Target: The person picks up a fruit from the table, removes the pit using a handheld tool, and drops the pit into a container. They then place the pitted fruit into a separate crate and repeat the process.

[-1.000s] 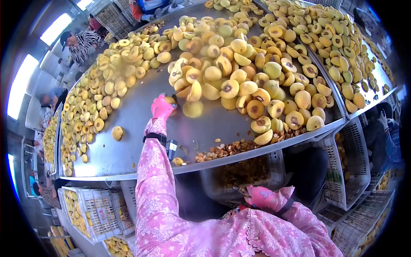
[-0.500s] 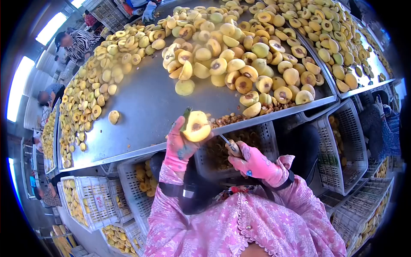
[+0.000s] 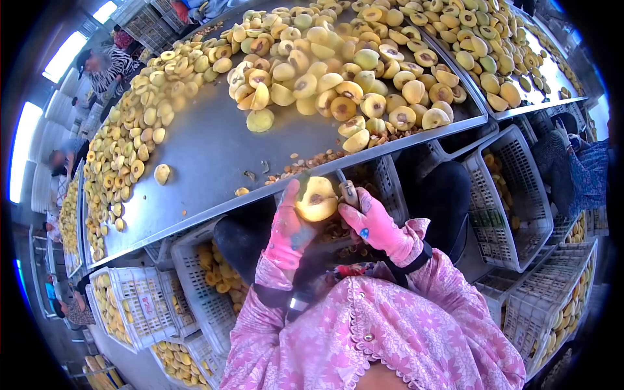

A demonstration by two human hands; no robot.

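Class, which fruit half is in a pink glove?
The fruit half in the left hand, cut face showing, beside the tool in the right hand; the halves on the table lie unheld.

Windows: bright white rectangular panes along the left
Light: pale glare on the grey sheet-metal tabletop
Underfoot: plain grey floor, lower left

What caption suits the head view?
Pink-gloved left hand holds a halved fruit; the right hand grips a handled tool.

Fruit half in left hand, slim tool in right hand.
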